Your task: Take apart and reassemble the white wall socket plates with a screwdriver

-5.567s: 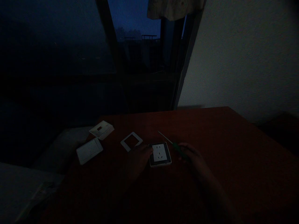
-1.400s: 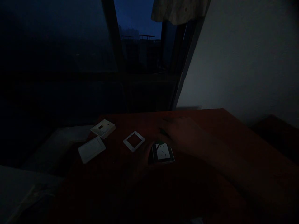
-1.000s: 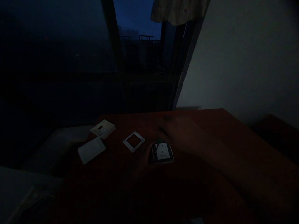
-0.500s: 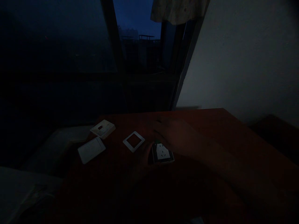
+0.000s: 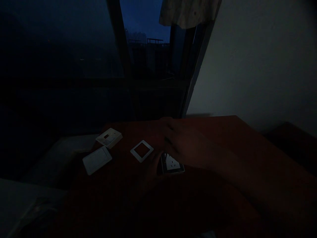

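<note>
In the dim head view, a wall socket [image 5: 172, 163] with a white centre and dark surround rests on the reddish table. My left hand [image 5: 150, 170] grips its left and near sides, thumb and fingers around it. Over the far edge of the socket is my right hand [image 5: 184, 140], its fingers curled together. Whatever it pinches is too dark to make out. To the left of the socket lies a square white frame [image 5: 135, 153] with an open middle.
Farther left, a white box-shaped plate [image 5: 114, 138] with a small dark opening lies near a flat white cover [image 5: 97, 161]. Behind the table [image 5: 223, 127] are a dark window [image 5: 153, 62] and a pale wall [image 5: 255, 62]. A curtain [image 5: 189, 13] hangs above.
My right hand has shifted slightly, covering more of the socket's far part. A greenish bit seen under it is now hidden. My left hand and the other parts have stayed put.
</note>
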A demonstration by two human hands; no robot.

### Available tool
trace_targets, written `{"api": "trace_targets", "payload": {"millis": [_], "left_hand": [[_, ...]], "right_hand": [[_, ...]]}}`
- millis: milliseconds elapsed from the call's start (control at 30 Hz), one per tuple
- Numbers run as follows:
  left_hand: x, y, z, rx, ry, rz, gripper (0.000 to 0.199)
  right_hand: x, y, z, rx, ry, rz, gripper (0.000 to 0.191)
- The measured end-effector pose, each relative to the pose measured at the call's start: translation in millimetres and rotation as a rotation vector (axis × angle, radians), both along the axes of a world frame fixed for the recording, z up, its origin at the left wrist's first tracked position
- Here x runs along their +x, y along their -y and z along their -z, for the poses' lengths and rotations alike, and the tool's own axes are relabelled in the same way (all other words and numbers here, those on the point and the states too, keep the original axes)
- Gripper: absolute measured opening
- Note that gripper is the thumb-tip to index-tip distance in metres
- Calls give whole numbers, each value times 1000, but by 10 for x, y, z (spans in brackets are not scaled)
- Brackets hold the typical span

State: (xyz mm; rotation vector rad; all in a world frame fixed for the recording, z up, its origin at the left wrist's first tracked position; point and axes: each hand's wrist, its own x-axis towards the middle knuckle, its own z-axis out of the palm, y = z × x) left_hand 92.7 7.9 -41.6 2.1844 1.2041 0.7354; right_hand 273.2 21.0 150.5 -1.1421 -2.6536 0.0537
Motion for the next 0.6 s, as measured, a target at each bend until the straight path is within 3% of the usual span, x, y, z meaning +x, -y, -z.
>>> {"api": "trace_targets", "payload": {"millis": [133,300,500,600], "left_hand": [[-2,1,-9,-6,-31,-17,85],[7,4,-3,-10,-11,-24,87],[13,-1,-2,-15,-1,-21,87],[12,4,-16,1,5,-18,85]], "right_hand": [[51,-37,30,-109,-134,-151,39],[19,-83,53,-52,6,8,26],[42,-52,56,-89,-102,-111,40],[33,-47,50,-59,-19,-31,32]]}}
